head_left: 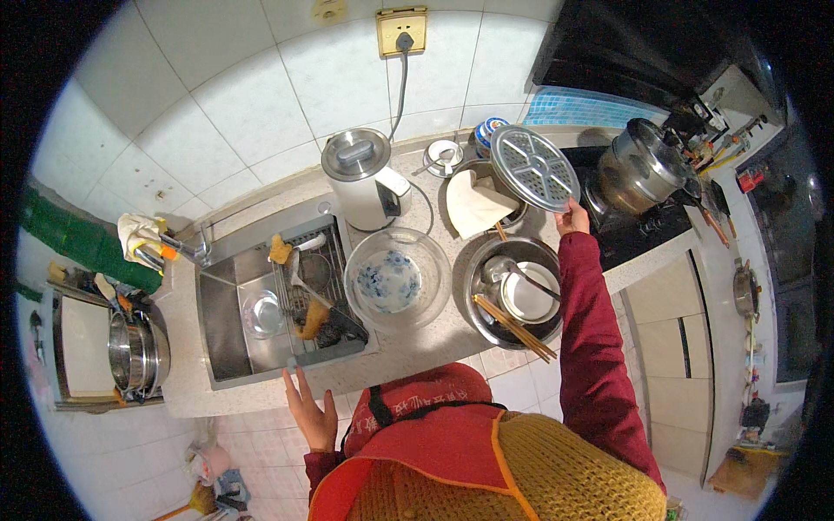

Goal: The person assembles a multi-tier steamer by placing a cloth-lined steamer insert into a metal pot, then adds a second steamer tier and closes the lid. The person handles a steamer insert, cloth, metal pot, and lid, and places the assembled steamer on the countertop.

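My right hand grips the near rim of a round, perforated metal steamer plate, held tilted over the back right of the counter. Partly beneath it stands a pot with a cream cloth draped in it. In front is a steel basin with a white bowl, a ladle and several wooden chopsticks. Its fingers spread and holding nothing, my left hand is by the front edge of the sink.
A clear bowl with blue floral decoration stands beside the sink's drain rack. Behind it is a white electric kettle, plugged in at the wall. A steel pot sits on the black stove at the right.
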{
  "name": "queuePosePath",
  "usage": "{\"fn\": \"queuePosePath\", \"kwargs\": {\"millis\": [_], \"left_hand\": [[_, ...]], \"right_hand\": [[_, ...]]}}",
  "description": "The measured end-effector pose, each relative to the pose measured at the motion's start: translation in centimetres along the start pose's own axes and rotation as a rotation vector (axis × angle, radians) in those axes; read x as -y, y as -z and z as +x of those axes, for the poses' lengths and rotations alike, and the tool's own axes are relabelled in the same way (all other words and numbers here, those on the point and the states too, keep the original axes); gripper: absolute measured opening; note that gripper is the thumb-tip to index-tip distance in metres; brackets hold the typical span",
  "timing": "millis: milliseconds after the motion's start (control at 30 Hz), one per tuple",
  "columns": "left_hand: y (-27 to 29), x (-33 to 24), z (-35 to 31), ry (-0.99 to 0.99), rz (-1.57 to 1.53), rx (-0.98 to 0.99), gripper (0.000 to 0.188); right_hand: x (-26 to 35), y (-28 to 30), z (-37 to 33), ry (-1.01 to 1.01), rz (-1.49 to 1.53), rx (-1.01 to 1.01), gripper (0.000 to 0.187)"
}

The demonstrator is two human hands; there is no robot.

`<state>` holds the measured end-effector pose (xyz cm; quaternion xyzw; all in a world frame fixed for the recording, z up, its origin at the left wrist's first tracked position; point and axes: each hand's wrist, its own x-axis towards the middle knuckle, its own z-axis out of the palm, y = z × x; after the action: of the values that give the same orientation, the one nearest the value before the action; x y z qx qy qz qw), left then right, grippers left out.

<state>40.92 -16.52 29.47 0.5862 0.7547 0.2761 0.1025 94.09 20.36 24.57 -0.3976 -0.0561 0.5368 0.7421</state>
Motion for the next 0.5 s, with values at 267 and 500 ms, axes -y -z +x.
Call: {"fn": "queuePosePath", "kwargs": {"millis": [267, 500], "left_hand": [[-0.5, -1.7, 3.4, -0.157, -0.076, 0.033, 0.062], [-4.6, -7.1, 6.1, -0.11, -0.749, 0.486, 0.053]], "right_hand": [[5.3, 2.9, -8.9, 0.069, -0.286, 0.166, 0.021], [1.6, 4.6, -20.9, -0.187, -0.415, 0.203, 0.011]]}}
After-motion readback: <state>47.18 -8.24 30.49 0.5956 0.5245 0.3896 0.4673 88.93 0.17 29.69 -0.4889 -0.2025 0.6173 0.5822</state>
